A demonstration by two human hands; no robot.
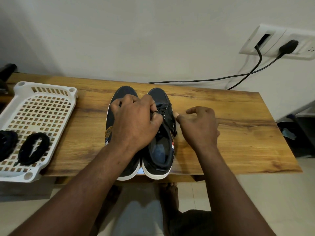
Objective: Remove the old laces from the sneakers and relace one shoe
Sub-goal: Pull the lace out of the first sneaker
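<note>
Two dark sneakers with white soles stand side by side, toes to the wall, on a wooden table (238, 133). My left hand (134, 120) lies over the left sneaker (117, 123) and its fingers pinch the black lace (167, 120) at the tongue of the right sneaker (160, 150). My right hand (199, 125) rests just right of that shoe, fingers apart, thumb touching its side. Two coiled black laces (33, 148) lie in a white tray (42, 103) at the left.
A wall socket (279, 43) at the upper right has a black plug, and its cables (204, 80) trail along the table's back edge. A dark object (6, 68) sits at the far left. Below the table are a bare foot (168, 193) and tiled floor.
</note>
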